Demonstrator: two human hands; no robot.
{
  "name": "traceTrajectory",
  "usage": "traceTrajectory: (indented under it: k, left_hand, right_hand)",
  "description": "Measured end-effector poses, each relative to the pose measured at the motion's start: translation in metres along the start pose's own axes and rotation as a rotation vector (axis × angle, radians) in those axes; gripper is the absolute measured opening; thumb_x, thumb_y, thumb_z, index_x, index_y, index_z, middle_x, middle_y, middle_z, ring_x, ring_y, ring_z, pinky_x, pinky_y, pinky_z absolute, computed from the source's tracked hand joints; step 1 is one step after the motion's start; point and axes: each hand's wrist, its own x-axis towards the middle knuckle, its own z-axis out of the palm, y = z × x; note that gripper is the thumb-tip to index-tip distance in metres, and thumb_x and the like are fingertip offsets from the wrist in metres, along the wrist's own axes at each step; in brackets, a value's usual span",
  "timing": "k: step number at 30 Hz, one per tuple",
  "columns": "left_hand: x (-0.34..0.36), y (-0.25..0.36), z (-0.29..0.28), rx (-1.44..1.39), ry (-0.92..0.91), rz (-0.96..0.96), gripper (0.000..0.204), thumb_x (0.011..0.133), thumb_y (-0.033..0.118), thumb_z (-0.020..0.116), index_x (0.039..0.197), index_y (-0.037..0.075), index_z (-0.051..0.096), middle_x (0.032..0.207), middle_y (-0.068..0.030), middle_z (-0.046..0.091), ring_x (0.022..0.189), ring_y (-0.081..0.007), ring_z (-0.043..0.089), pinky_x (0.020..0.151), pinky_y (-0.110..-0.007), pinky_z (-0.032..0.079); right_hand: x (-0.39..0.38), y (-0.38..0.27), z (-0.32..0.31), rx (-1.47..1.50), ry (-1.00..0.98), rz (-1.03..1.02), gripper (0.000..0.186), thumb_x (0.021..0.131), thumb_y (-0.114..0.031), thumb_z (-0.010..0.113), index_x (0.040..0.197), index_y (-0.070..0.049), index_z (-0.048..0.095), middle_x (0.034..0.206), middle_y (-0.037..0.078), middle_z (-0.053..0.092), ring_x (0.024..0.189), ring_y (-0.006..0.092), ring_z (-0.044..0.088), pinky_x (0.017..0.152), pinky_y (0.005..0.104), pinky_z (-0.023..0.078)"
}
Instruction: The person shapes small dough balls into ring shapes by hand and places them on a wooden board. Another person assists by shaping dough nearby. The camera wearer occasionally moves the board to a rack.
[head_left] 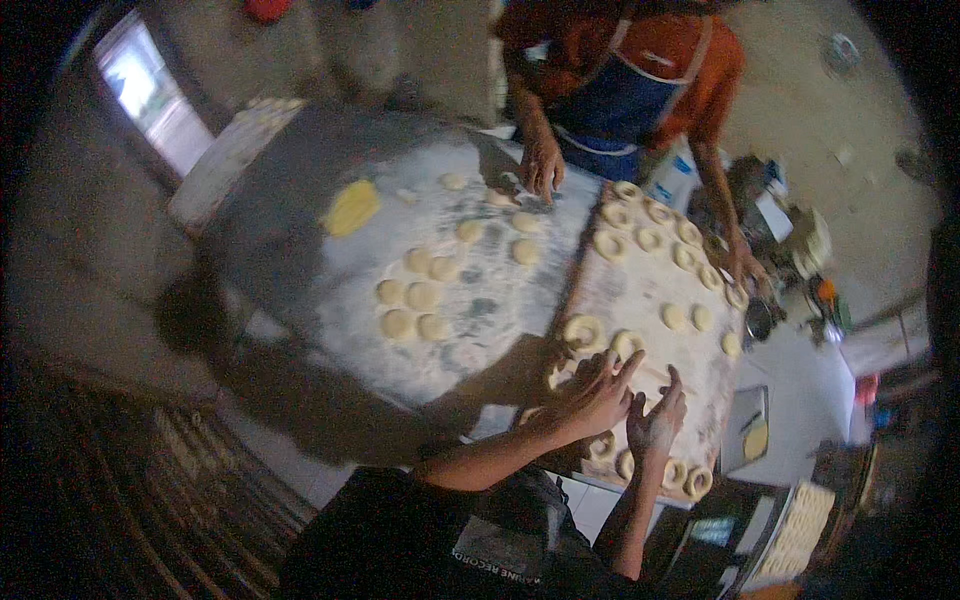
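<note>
On the floured board (650, 285), my left hand (597, 398) has its fingers at the near rim of a pale dough ring (628, 343), pinching it as far as I can see; the fingers partly cover it. Just to the right, my right hand (657, 418) is held low over the board with its fingers apart and nothing in them. Another dough ring (583, 331) lies left of the held one. Two round dough pieces (673, 316) lie farther up the board. More rings line the board's far and near edges, some hidden by my forearms.
Several dough rounds (422, 295) lie on the floured grey table (340, 300) to the left, with a yellow flat piece (352, 208) beyond. Across the table stands a co-worker in a blue apron (625, 105), one hand (541, 165) over dough. A tray of pale pieces (800, 525) stands lower right.
</note>
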Motion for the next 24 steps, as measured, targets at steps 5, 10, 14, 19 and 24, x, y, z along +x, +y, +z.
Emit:
traceTrajectory:
  k: [5, 10, 14, 19, 24]
  left_hand:
    - [-0.090, -0.151, -0.073, -0.079, 0.219, -0.490, 0.040, 0.086, 0.016, 0.064, 0.121, 0.000, 0.052, 0.097, -0.0262, 0.065, 0.085, -0.0445, 0.063, 0.078, -0.051, 0.050]
    - [-0.153, -0.227, -0.119, 0.010, 0.227, -0.690, 0.037, 0.090, 0.020, 0.061, 0.119, -0.003, 0.056, 0.102, -0.0272, 0.066, 0.096, -0.0451, 0.063, 0.084, -0.050, 0.051]
    - [-0.142, -0.231, -0.146, -0.135, 0.143, -0.732, 0.044, 0.091, 0.023, 0.063, 0.123, -0.006, 0.056, 0.101, -0.0241, 0.068, 0.097, -0.0361, 0.067, 0.085, -0.042, 0.053]
    - [-0.122, -0.213, -0.197, -0.746, 0.225, -0.614, 0.034, 0.086, 0.020, 0.072, 0.111, -0.001, 0.064, 0.097, -0.0123, 0.070, 0.092, -0.0195, 0.067, 0.082, -0.032, 0.052]
    - [-0.090, -0.214, -0.206, -0.530, 0.116, -0.580, 0.026, 0.080, 0.007, 0.071, 0.104, 0.004, 0.063, 0.097, -0.0116, 0.069, 0.089, -0.0262, 0.067, 0.089, -0.037, 0.050]
  right_hand:
    - [0.015, -0.176, 0.104, 0.370, -0.598, -0.336, 0.020, 0.085, -0.014, 0.059, 0.103, -0.007, 0.064, 0.094, 0.019, 0.067, 0.089, 0.0388, 0.065, 0.077, 0.0470, 0.051]
    - [0.021, -0.276, 0.178, 0.312, -0.697, -0.833, 0.042, 0.082, -0.025, 0.069, 0.119, -0.006, 0.063, 0.105, 0.019, 0.067, 0.098, 0.0373, 0.063, 0.086, 0.0422, 0.051]
    - [0.031, -0.284, 0.154, 0.434, -1.003, -0.451, 0.030, 0.090, -0.025, 0.063, 0.112, -0.005, 0.058, 0.103, 0.017, 0.066, 0.097, 0.0330, 0.065, 0.085, 0.0399, 0.051]
    - [0.021, -0.285, 0.119, 1.174, -1.052, 0.041, 0.027, 0.085, -0.003, 0.071, 0.103, -0.006, 0.050, 0.098, 0.008, 0.063, 0.089, 0.0181, 0.063, 0.075, 0.0331, 0.052]
    - [0.005, -0.305, 0.144, 0.534, -0.268, -0.295, 0.059, 0.075, 0.004, 0.072, 0.126, -0.007, 0.046, 0.103, 0.009, 0.058, 0.099, 0.0197, 0.060, 0.079, 0.0342, 0.052]
